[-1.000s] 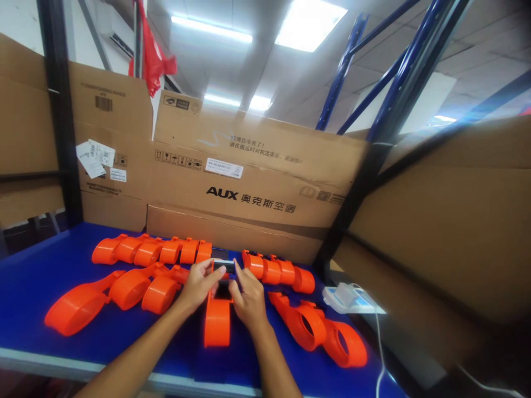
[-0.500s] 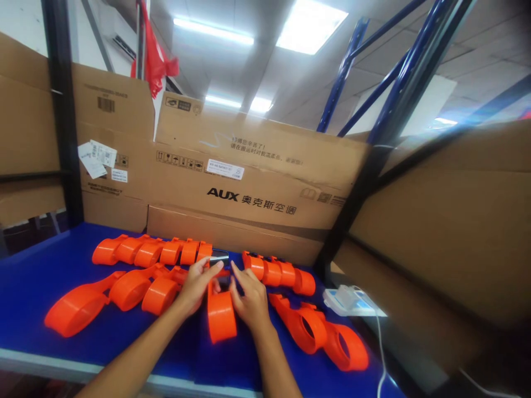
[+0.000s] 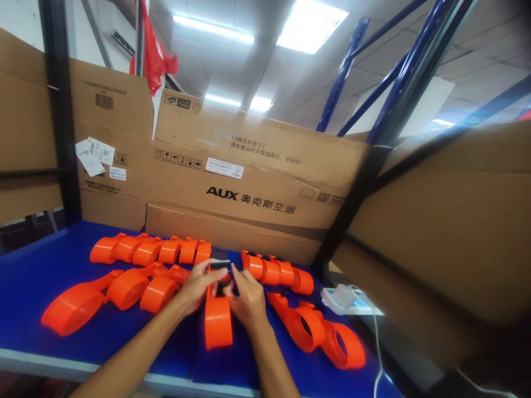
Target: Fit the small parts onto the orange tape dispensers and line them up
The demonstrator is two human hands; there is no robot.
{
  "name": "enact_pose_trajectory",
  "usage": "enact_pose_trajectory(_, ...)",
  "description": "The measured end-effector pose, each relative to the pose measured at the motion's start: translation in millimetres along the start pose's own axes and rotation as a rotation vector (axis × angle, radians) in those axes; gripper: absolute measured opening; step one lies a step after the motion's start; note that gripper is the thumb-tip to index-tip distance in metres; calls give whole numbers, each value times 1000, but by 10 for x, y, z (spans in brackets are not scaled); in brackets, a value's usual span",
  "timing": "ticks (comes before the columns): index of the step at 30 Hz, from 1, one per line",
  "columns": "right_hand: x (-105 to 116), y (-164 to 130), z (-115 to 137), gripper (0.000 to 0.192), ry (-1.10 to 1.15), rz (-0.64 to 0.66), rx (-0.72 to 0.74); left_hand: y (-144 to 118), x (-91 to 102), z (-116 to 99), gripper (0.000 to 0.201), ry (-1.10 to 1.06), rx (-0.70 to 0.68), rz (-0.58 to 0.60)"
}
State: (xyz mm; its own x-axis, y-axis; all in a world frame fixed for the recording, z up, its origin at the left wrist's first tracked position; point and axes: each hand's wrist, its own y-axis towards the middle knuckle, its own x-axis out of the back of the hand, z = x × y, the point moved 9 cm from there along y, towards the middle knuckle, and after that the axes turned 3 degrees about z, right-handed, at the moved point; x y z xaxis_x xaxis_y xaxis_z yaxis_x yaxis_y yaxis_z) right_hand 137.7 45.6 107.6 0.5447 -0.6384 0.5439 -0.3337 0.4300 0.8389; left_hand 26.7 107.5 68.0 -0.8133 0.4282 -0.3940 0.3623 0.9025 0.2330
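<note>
My left hand [image 3: 198, 284] is closed around the upper end of an orange looped piece [image 3: 218, 323], with the thumb lying across it. That piece has a wide round band hanging down toward me. A small dark part with a pale edge [image 3: 220, 265] shows at its top, by my left thumb. My right hand [image 3: 249, 296] is at the right side of the same piece, its fingers bent in against it. What the right fingertips grip is partly hidden. A flat dark object [image 3: 219, 254] lies just behind the hands.
Similar orange looped pieces lie in rows to the left [image 3: 147, 251] and right [image 3: 301, 326] on the blue tabletop [image 3: 25, 276]. A white power strip [image 3: 352, 301] with a cable sits at the right edge. A cardboard wall [image 3: 249, 182] and dark rack posts [image 3: 352, 204] bound the back.
The held orange piece has tilted and shifted slightly left and down, and the dark part at its top is now level under my left thumb. My right fingers have curled in closer.
</note>
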Motion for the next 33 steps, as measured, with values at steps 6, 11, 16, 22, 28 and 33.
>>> enact_pose_trajectory(6,42,33,-13,52,69,55,-5,-13,24,-31,41,-2,-14,-28)
enact_pose_trajectory(11,101,60,-45,42,154,33,-63,-1,106,-49,37,31,-37,-102)
enact_pose_trajectory(16,114,41,-56,34,154,-26,-130,10,90,-25,37,104,-38,-65)
enact_pose_trajectory(22,108,49,-59,29,197,-33,-186,6,81,-21,36,124,-51,-52)
enact_pose_trajectory(28,361,-18,-456,28,291,-218,-454,6,101,-61,36,-6,-34,-31)
enact_pose_trajectory(33,440,-132,-813,25,96,-210,-611,64,281,-10,41,-30,-13,-149)
